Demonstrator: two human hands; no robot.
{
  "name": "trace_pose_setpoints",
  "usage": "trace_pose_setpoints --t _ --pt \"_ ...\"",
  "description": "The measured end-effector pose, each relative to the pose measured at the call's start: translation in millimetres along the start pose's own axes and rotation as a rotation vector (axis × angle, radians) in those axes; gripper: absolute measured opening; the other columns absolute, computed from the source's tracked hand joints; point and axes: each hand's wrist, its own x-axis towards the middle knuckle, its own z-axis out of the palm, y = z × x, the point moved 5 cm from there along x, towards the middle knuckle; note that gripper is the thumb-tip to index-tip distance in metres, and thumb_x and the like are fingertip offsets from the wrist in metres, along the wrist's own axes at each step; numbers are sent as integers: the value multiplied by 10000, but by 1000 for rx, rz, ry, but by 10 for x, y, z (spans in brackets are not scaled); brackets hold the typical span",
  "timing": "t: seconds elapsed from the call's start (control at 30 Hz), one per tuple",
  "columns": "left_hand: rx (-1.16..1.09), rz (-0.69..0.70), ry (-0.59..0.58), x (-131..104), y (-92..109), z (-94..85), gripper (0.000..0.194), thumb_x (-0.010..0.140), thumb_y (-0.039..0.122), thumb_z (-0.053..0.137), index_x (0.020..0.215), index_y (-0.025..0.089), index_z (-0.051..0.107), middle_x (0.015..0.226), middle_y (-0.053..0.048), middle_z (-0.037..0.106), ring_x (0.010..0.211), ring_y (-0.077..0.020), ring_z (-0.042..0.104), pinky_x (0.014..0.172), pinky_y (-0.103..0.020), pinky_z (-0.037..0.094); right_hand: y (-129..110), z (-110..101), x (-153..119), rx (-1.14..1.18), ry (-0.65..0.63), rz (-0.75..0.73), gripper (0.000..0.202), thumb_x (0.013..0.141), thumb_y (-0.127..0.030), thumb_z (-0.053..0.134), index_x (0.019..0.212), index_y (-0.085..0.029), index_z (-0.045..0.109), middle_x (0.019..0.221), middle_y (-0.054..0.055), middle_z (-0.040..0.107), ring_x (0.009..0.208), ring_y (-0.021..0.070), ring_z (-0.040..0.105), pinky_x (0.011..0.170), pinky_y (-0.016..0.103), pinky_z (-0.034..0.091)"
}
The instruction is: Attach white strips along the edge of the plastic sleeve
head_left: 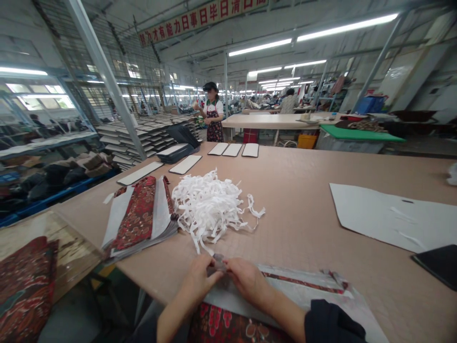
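At the near edge of the table, my left hand and my right hand are close together, fingers closed on the greyish upper corner of a fabric panel. The panel has a pale backing, a narrow patterned strip and a dark red floral part that hangs toward me. My fingers partly hide the corner. Just beyond my hands lies a loose pile of white fabric strips; one strip trails down almost to my left fingers. To the left rests a stack of red floral fabric panels with pale backing.
Several pale boards with dark edges, one a flat board, lie along the far left of the table. A large pale sheet and a dark piece lie at right. A person stands beyond the table.
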Motion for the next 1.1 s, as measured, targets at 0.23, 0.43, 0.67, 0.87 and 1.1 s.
trace_pose_setpoints --t 0.23,0.43,0.67,0.87,1.1 --pt "-122 -16 19 20 -47 129 121 762 262 502 744 185 593 767 -22 571 762 -178 522 699 -278 393 130 -3 54 -89 -69 291 111 805 -131 493 891 -156 558 840 58 611 799 187 559 713 295 458" --pt "-140 -79 89 166 -269 282 111 720 222 506 746 173 602 774 -31 582 781 -187 523 734 -298 395 202 135 172 -194 -98 351 51 774 -142 554 808 -161 587 832 47 589 825 200 523 742 304 420" --pt "-137 -167 27 249 -362 327 124 668 155 495 721 163 606 747 -24 581 777 -182 526 731 -289 380 195 234 119 -315 -20 292 93 795 -119 524 807 -192 581 819 24 555 825 191 492 727 302 395" --pt "-163 -201 -34 317 -372 317 99 620 106 487 639 147 575 621 8 542 651 -154 509 620 -248 359 160 270 106 -393 15 204 57 800 -155 553 803 -210 568 783 5 529 766 172 475 683 285 373" --pt "-139 -228 7 288 -402 364 87 615 99 467 644 161 521 600 21 509 604 -142 477 570 -239 323 -7 275 112 -550 -44 -57 111 793 -170 572 903 -172 552 818 25 544 756 181 464 655 315 346"
